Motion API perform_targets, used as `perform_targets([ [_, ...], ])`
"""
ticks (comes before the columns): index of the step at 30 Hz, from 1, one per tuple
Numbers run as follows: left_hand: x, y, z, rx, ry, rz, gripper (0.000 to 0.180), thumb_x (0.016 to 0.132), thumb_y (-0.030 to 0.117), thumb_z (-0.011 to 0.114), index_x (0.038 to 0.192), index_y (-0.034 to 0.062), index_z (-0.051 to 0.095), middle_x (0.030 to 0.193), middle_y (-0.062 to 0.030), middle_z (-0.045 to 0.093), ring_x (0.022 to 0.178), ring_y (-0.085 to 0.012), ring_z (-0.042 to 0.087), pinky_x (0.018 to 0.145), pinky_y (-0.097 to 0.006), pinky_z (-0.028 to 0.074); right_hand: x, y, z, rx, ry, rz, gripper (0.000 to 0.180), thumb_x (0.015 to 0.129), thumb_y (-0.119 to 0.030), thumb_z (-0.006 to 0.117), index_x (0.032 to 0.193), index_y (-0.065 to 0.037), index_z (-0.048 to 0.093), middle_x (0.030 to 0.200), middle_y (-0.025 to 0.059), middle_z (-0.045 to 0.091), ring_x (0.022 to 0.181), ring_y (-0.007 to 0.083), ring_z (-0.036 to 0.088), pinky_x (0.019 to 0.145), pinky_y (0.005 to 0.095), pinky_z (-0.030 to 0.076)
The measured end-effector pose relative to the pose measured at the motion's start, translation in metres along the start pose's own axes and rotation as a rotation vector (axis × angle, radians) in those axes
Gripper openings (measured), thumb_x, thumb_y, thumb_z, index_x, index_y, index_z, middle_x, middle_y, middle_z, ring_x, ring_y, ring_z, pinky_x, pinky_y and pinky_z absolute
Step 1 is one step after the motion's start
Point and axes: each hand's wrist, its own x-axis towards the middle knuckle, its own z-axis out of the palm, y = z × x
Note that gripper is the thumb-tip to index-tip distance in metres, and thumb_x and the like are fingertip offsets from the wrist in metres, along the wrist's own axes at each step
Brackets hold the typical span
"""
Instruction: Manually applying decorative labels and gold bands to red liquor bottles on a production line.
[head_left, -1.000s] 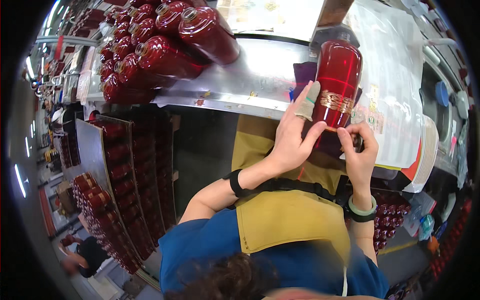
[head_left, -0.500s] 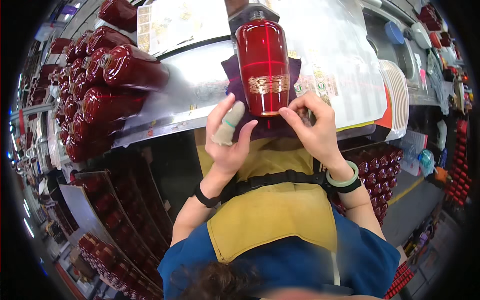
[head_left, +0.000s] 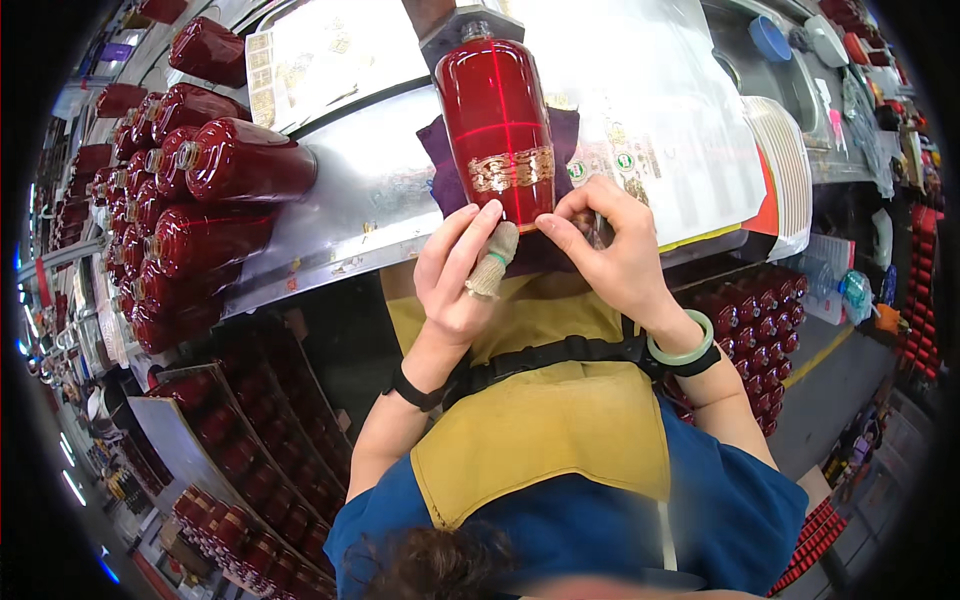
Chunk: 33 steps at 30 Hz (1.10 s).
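A glossy red glass bottle with a gold patterned band lies with its base toward me on a dark purple cloth. Red laser lines cross its side. My left hand has its fingertips at the left of the bottle's base, fingers stretched and close together; its thumb is hidden. One of its fingers wears a knitted beige finger cover. At the base's right corner, my right hand has thumb and forefinger pinched; what lies between them, if anything, I cannot make out.
More red bottles lie stacked on the metal bench at left. Sheets with gold and green prints lie on the right, near a stack of pale sheets. A metal block stands at the bottle's neck. Bottle racks fill the space below.
My left hand has moved up and right, bringing its fingertips to the bottle's base. My right hand keeps its pinch at the corner. The whole view has shifted slightly.
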Motion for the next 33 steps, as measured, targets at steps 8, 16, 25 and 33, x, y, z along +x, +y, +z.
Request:
perform_targets([
  [8, -0.002, -0.005, -0.002, 0.098, -0.04, 0.065, 0.023, 0.08, -0.006, 0.075, 0.101, 0.0036, 0.076, 0.123, -0.0133, 0.069, 0.114, -0.0317, 0.064, 0.093, -0.041, 0.057, 0.001, -0.001, -0.001, -0.003, -0.013, -0.011, 0.017, 0.084, -0.013, 0.081, 0.082, -0.003, 0.068, 0.075, 0.005, 0.059, 0.061, 0.0158, 0.051, 0.058, 0.032, 0.041],
  [16, 0.014, 0.001, 0.005, 0.0, -0.009, 0.056, 0.023, 0.079, -0.002, 0.082, 0.1, -0.0016, 0.074, 0.109, -0.0117, 0.073, 0.105, -0.0301, 0.068, 0.083, -0.037, 0.06, 0.002, -0.002, -0.003, 0.0, -0.02, -0.018, 0.018, 0.084, -0.014, 0.081, 0.083, -0.002, 0.068, 0.075, 0.0063, 0.06, 0.061, 0.0174, 0.052, 0.058, 0.033, 0.042],
  [25, -0.002, -0.005, 0.006, -0.013, 0.099, -0.059, 0.024, 0.076, -0.012, 0.08, 0.098, -0.0089, 0.071, 0.104, -0.0157, 0.074, 0.097, -0.0341, 0.072, 0.082, -0.04, 0.061, 0.014, -0.012, -0.043, -0.102, -0.288, 0.032, 0.018, 0.089, -0.016, 0.077, 0.084, -0.001, 0.068, 0.077, 0.0091, 0.057, 0.069, 0.0218, 0.057, 0.065, 0.0344, 0.045],
  [33, -0.005, -0.003, 0.005, -0.005, 0.068, -0.033, 0.028, 0.079, -0.014, 0.076, 0.106, -0.008, 0.071, 0.112, -0.018, 0.072, 0.102, -0.0355, 0.071, 0.085, -0.04, 0.061, 0.014, -0.003, -0.043, 0.005, -0.288, -0.023, 0.018, 0.091, -0.017, 0.075, 0.084, -0.002, 0.068, 0.079, 0.0092, 0.06, 0.071, 0.0205, 0.057, 0.066, 0.0334, 0.044],
])
